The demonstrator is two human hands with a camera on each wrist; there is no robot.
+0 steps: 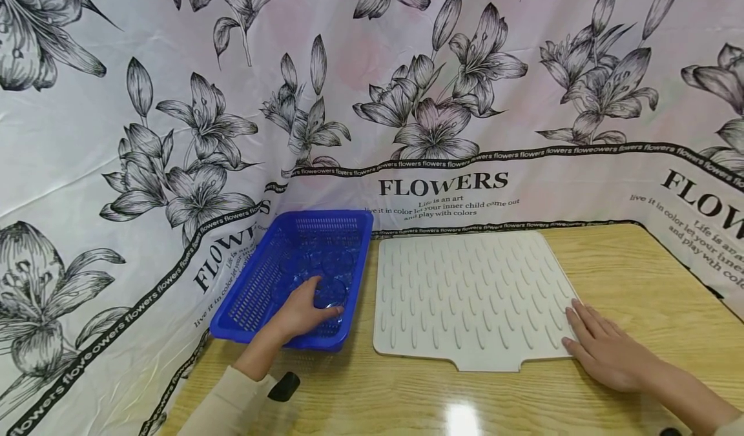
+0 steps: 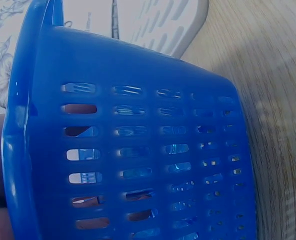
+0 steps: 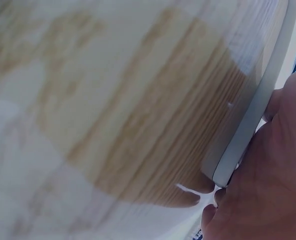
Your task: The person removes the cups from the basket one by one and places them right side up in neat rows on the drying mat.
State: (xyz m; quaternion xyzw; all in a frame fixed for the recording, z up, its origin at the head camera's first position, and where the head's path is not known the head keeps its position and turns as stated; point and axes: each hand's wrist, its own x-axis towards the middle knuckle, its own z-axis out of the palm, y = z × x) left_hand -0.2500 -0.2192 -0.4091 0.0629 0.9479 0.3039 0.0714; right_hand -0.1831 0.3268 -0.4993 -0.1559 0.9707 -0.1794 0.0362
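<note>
My left hand [image 1: 300,311] reaches into a blue plastic basket [image 1: 359,274], thumb and fingers spread over several clear, round, glass-like items [image 1: 337,265]. A shiny rim lies by its thumb; whether the fingertips touch it is unclear. In the left wrist view, the slotted basket wall [image 2: 152,70] hides most of the hand. A flat white ridged board [image 1: 465,294], like a draining mat, lies right of the basket. My right hand [image 1: 607,349] rests at the board's right edge, its fingers extended along the near corner. In the right wrist view, that hand [image 3: 267,180] lies against the board's edge [image 3: 247,135].
Both the basket and the board stand on a wood-grain table [image 1: 628,274]. A white flower-printed cloth [image 1: 442,197] hangs behind and along the left. The board's short tab [image 1: 488,365] points toward me.
</note>
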